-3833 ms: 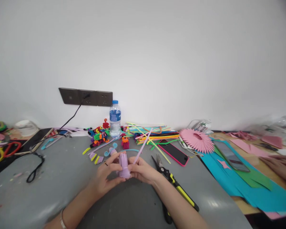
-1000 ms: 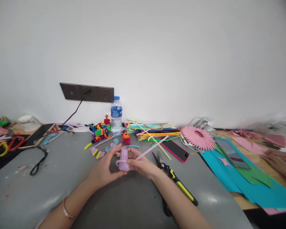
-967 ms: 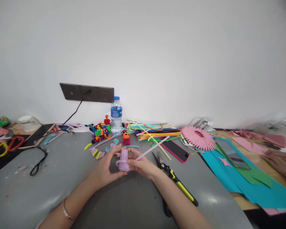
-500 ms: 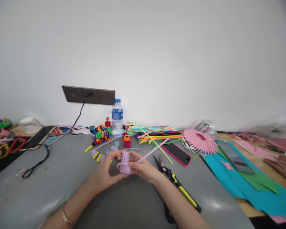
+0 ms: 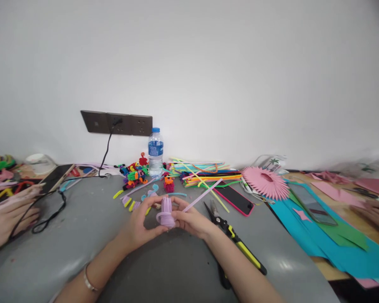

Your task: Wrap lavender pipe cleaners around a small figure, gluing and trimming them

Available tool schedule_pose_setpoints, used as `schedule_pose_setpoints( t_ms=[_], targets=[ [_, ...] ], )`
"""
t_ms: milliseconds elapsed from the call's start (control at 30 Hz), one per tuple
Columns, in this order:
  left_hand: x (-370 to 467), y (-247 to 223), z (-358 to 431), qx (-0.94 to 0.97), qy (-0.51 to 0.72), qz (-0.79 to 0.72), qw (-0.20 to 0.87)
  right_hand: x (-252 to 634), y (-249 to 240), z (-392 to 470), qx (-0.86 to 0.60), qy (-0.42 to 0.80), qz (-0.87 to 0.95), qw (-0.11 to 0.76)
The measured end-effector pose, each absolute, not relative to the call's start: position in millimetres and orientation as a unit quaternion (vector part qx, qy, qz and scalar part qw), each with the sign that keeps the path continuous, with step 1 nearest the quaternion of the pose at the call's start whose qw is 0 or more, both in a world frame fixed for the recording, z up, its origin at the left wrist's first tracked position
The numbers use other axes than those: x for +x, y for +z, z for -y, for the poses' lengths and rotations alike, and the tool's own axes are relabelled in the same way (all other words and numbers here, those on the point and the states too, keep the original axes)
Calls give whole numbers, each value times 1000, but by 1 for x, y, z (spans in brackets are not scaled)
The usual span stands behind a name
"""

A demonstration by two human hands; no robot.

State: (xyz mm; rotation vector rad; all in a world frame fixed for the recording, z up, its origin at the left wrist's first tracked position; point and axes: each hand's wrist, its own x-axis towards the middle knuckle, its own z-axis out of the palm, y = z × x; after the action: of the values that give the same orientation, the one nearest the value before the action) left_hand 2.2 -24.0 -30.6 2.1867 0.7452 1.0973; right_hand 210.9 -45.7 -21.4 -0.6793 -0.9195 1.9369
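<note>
Between my two hands is a lilac pipe cleaner coil (image 5: 166,212), wound into a small upright bundle with a wider ring at its base. My left hand (image 5: 145,221) grips it from the left, with thumb and fingers curved round it. On the other side my right hand (image 5: 189,219) pinches the coil, and a straight lilac pipe cleaner end (image 5: 205,194) sticks out up and to the right from it. Just behind my hands lie purple and yellow pipe cleaner pieces (image 5: 132,205). Black-and-yellow pliers (image 5: 236,240) rest beside my right forearm.
Behind stand a water bottle (image 5: 156,152) and a pile of coloured pipe cleaners (image 5: 211,174). A phone with a pink edge (image 5: 235,200), a pleated pink paper ring (image 5: 265,183) and blue paper (image 5: 341,256) lie rightward. Another person's hand (image 5: 15,214) is at the left by a black cable (image 5: 50,225).
The other person's hand at the left has come further in over the table, near the cable. My hands keep hold of the lilac coil, almost unmoved.
</note>
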Motion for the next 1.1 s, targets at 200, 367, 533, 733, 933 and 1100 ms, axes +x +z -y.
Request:
schedule_pose_setpoints(
  t_ms=[200, 367, 533, 733, 933, 1100],
  targets=[
    [4, -24, 24, 828, 434, -244, 259, 211, -22, 45, -272, 775, 366, 438],
    [5, -19, 22, 847, 449, -191, 211, 212, -25, 44, -255, 786, 362, 432],
    [5, -21, 21, 856, 441, -179, 203, 212, -24, 44, -246, 788, 360, 434],
    [6, -20, 22, 843, 452, -190, 222, 213, -24, 44, -243, 789, 354, 440],
    [8, -14, 24, 845, 457, -183, 208, 213, -22, 45, -243, 784, 361, 443],
    [8, -17, 23, 838, 470, -182, 208, 213, -22, 45, -251, 783, 359, 442]
  ],
)
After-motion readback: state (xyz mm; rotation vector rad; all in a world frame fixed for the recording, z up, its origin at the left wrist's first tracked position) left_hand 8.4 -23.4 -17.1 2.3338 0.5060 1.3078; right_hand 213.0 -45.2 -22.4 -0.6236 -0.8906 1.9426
